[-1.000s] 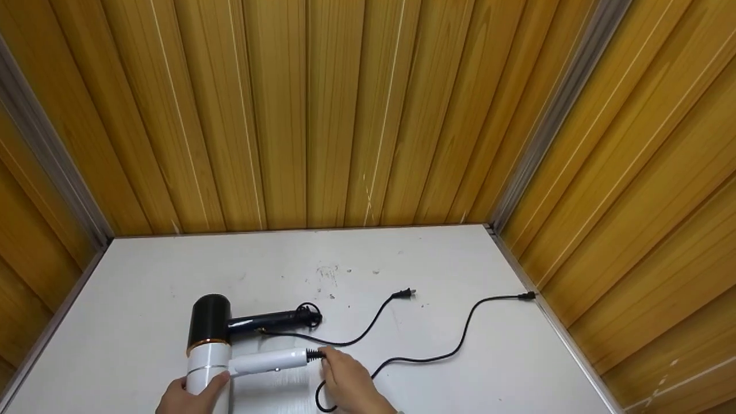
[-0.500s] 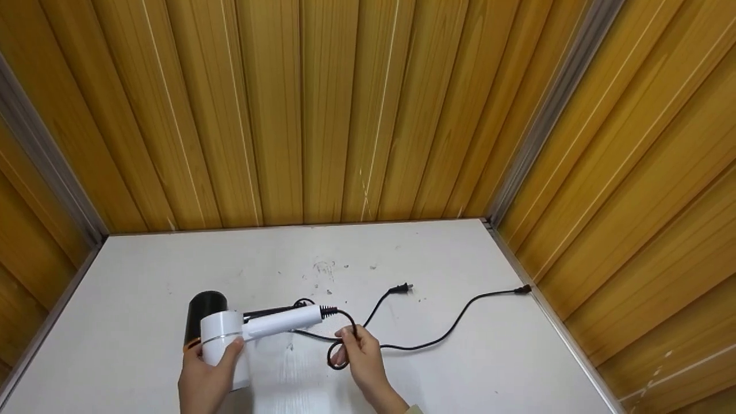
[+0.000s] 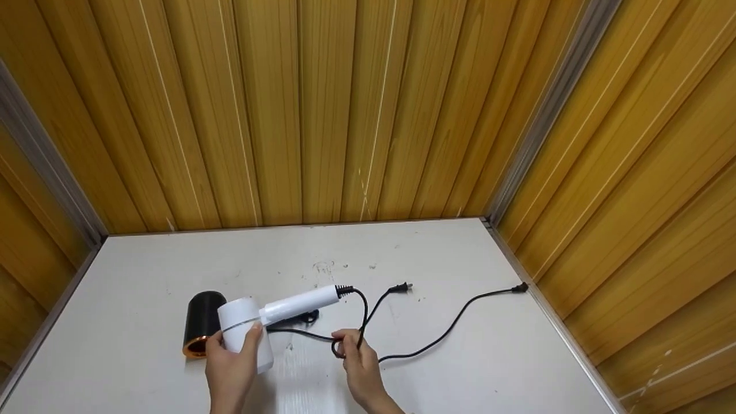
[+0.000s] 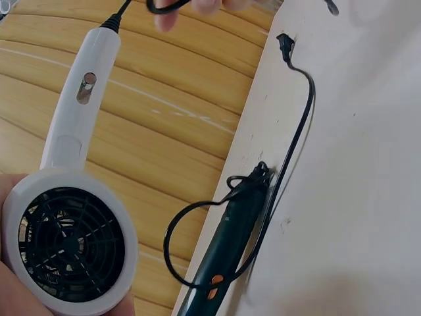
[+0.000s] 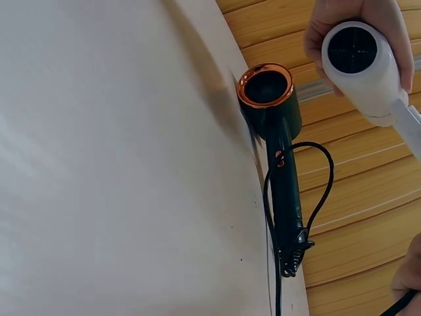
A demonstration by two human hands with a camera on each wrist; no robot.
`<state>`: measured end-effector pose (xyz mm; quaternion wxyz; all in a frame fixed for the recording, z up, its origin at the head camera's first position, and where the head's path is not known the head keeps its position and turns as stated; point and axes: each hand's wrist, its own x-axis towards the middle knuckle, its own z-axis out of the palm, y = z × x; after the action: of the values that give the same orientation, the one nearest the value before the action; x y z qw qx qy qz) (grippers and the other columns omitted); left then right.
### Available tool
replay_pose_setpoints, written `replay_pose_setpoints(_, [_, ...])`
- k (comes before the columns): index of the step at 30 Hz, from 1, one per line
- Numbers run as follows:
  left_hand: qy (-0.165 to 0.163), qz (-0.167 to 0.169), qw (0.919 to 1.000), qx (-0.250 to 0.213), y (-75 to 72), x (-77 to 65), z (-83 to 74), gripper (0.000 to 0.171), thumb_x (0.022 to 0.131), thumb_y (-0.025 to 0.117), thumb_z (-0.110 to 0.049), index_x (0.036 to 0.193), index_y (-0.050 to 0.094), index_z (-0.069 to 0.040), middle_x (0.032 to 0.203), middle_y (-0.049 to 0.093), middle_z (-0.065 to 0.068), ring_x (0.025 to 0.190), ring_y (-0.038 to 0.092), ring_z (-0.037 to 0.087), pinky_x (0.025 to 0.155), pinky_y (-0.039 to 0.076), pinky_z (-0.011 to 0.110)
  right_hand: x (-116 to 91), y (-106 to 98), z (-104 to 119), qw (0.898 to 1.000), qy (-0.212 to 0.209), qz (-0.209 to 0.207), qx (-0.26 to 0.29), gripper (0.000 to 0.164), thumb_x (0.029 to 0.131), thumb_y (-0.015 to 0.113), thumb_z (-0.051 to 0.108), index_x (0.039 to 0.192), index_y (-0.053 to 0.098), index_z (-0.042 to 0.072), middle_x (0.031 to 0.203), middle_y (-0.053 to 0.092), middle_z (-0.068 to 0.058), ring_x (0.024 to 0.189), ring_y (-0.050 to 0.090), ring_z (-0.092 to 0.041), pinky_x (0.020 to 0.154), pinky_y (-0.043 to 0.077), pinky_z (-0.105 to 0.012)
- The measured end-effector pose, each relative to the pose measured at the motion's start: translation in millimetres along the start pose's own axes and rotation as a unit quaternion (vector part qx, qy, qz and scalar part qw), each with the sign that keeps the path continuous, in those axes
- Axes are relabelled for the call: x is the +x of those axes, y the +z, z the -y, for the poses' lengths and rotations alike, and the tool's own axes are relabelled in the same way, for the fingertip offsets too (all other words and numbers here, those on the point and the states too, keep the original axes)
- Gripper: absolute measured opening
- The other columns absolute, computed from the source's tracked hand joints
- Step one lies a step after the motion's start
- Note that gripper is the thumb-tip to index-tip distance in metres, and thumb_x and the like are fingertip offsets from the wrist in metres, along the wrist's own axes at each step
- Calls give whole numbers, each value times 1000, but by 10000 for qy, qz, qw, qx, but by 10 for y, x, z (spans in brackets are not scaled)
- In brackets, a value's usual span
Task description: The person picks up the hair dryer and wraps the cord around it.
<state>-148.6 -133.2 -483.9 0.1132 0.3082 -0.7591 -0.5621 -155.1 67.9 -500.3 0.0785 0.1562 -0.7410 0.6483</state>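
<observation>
A white hair dryer [image 3: 244, 328] is raised over the table, its handle pointing up and to the right. My left hand [image 3: 233, 362] grips it round the barrel, thumb on the near side. The grille [image 4: 72, 243] at one end of the barrel faces the left wrist camera. From the handle's end a black cord [image 3: 364, 307] loops down to my right hand [image 3: 362, 365], which pinches a small coil of it. Behind the white one lies a dark green hair dryer [image 5: 283, 164] with a copper-coloured rim, partly covered in the head view.
The dark dryer's plug [image 3: 401, 287] lies on the white table [image 3: 448, 259] near the middle. Another plug [image 3: 520, 287], on the white dryer's cord, lies by the right edge. Wood-patterned panels [image 3: 322, 115] wall in the back and sides.
My left hand has lifted the white hair dryer and moved it up and right, tilting its handle upward. My right hand has slid from the handle's end down onto the cord.
</observation>
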Motion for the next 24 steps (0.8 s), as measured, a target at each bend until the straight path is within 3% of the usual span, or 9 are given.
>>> replay_pose_setpoints(2, [-35, 95, 9999, -34, 33, -12, -3, 102, 74, 51, -67, 135, 20, 8, 124, 38, 31, 101, 47, 41, 77, 45, 50, -19, 10, -13, 9968, -712, -80, -362, 23, 94, 37, -1, 98, 59, 5, 78, 54, -2, 58, 44, -1, 52, 38, -16])
replay_pose_setpoints(5, [-80, 153, 9998, -16, 84, -22, 3, 102, 74, 51, -67, 135, 19, 8, 124, 37, 32, 103, 46, 41, 79, 44, 50, -21, 25, -19, 9825, -1708, -254, -698, 27, 87, 40, -10, 98, 60, 6, 91, 58, -5, 76, 54, -10, 68, 45, -22])
replay_pose_setpoints(8, [-134, 174, 9997, 51, 134, -34, 13, 102, 74, 51, -67, 135, 19, 9, 123, 38, 32, 102, 47, 42, 79, 44, 51, -9, 44, 14, 9674, -2324, -473, -888, 29, 82, 45, -13, 98, 60, 6, 97, 60, -10, 91, 55, -22, 79, 43, -25])
replay_pose_setpoints(11, [-162, 163, 9997, 109, 182, -44, 29, 102, 74, 51, -68, 134, 20, 9, 122, 38, 33, 102, 47, 43, 79, 44, 52, 4, 74, 32, 9493, -2817, -838, -1120, 30, 76, 49, -16, 93, 62, 6, 95, 63, -12, 93, 55, -27, 83, 41, -29])
replay_pose_setpoints(14, [-100, 153, 9998, 108, 231, -62, 46, 101, 74, 52, -67, 134, 21, 8, 121, 40, 32, 102, 48, 43, 79, 44, 52, 25, 118, -40, 9342, -3228, -1062, -1088, 30, 75, 48, -20, 81, 62, 5, 82, 63, -11, 83, 56, -25, 78, 41, -28])
replay_pose_setpoints(18, [29, 160, 9999, 9, 294, -97, 50, 96, 75, 55, -62, 133, 23, 7, 119, 42, 30, 101, 49, 41, 79, 44, 50, 31, 171, -185, 9284, -3515, -793, -910, 26, 86, 41, -14, 74, 56, 5, 64, 54, -5, 62, 53, -13, 62, 43, -16])
replay_pose_setpoints(21, [115, 199, 9997, -49, 326, -132, 40, 92, 77, 55, -59, 132, 23, 7, 119, 43, 30, 100, 50, 41, 77, 45, 48, 22, 183, -255, 9179, -3586, -523, -1617, 22, 93, 40, 1, 78, 55, 8, 64, 51, 1, 58, 49, -5, 58, 40, -10])
replay_pose_setpoints(24, [209, 202, 9995, -96, 336, -161, 36, 87, 79, 55, -56, 131, 25, 7, 117, 45, 30, 98, 52, 39, 74, 45, 46, 18, 177, -311, 8895, -3555, -395, -2842, 18, 94, 43, 13, 82, 56, 12, 72, 54, 6, 64, 51, -3, 61, 41, -12])
